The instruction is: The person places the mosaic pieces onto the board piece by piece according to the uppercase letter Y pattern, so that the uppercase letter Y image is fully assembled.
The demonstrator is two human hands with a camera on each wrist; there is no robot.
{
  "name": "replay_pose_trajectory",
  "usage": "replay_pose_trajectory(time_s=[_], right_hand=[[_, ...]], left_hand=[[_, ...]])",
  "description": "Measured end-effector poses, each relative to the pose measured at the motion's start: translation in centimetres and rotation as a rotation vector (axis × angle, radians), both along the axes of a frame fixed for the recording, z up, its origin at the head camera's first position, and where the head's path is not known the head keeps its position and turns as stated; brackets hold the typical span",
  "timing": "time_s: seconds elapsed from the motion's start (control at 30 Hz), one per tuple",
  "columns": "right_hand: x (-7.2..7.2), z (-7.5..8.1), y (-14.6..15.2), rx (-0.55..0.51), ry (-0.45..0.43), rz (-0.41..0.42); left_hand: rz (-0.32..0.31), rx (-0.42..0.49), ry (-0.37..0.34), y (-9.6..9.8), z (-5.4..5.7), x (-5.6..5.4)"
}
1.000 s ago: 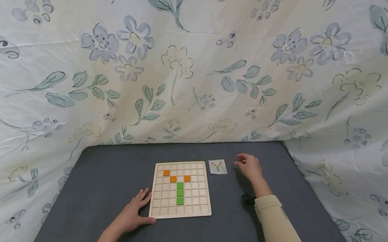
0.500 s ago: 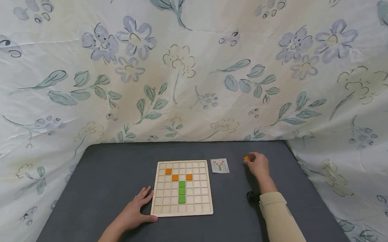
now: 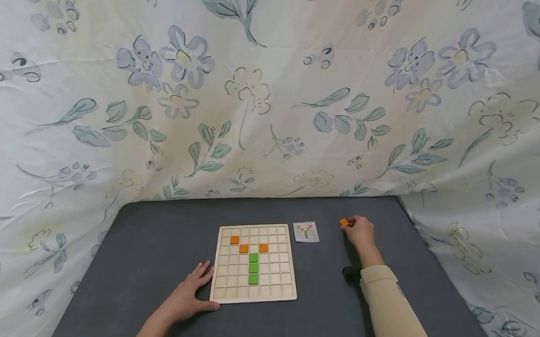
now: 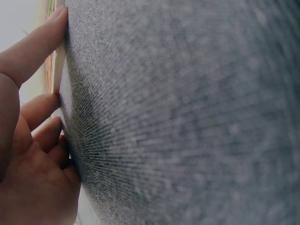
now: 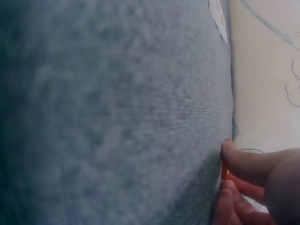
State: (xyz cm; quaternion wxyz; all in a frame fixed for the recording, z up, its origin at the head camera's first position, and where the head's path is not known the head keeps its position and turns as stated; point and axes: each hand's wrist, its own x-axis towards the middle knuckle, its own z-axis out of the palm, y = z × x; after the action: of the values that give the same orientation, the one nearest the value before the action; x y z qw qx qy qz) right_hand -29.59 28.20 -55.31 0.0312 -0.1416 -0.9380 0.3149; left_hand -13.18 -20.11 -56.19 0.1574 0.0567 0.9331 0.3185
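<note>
My right hand (image 3: 360, 233) pinches a small orange square tile (image 3: 343, 222) between thumb and fingers, over the right part of the table. The right wrist view shows the same tile (image 5: 225, 159) edge-on under the thumb. My left hand (image 3: 189, 294) rests at the lower left of a wooden grid board (image 3: 278, 290). Its thumb touches the front left corner and its straight fingers lie along the left edge. On the board, several green tiles (image 3: 253, 268) form a column, with an orange tile (image 3: 263, 247) to its upper right and two more on the upper left.
A small printed card (image 3: 306, 232) with a grid pattern lies between the board and my right hand. The dark grey tabletop (image 3: 159, 235) is bordered at the back and sides by a floral cloth (image 3: 260, 153).
My right hand has shifted slightly right, and the orange tile it holds now shows more beyond the fingertips. The left hand stays at the board's edge; the tiles on the board are unchanged.
</note>
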Motion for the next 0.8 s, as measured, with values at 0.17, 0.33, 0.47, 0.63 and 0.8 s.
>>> replay_pose_trajectory(time_s=[0.17,0.33,0.47,0.63,0.8], right_hand=[[-0.2,-0.1,0.2,-0.005,0.017,0.022],[0.0,-0.2,0.2,0.021,0.024,0.033],[0.3,-0.2,-0.4,0.028,0.036,0.055],[0.8,0.5,-1.4,0.020,0.080,0.138],[1.4,1.2,-2.6,0.034,0.104,0.213]], left_hand=[[-0.001,0.000,0.007,0.1,0.2,0.2],[-0.002,0.004,0.010,0.2,0.1,0.2],[-0.005,0.018,0.006,0.0,-0.2,0.2],[-0.006,0.027,0.013,-0.2,-0.5,0.1],[-0.007,0.031,0.028,-0.3,-0.6,0.0]])
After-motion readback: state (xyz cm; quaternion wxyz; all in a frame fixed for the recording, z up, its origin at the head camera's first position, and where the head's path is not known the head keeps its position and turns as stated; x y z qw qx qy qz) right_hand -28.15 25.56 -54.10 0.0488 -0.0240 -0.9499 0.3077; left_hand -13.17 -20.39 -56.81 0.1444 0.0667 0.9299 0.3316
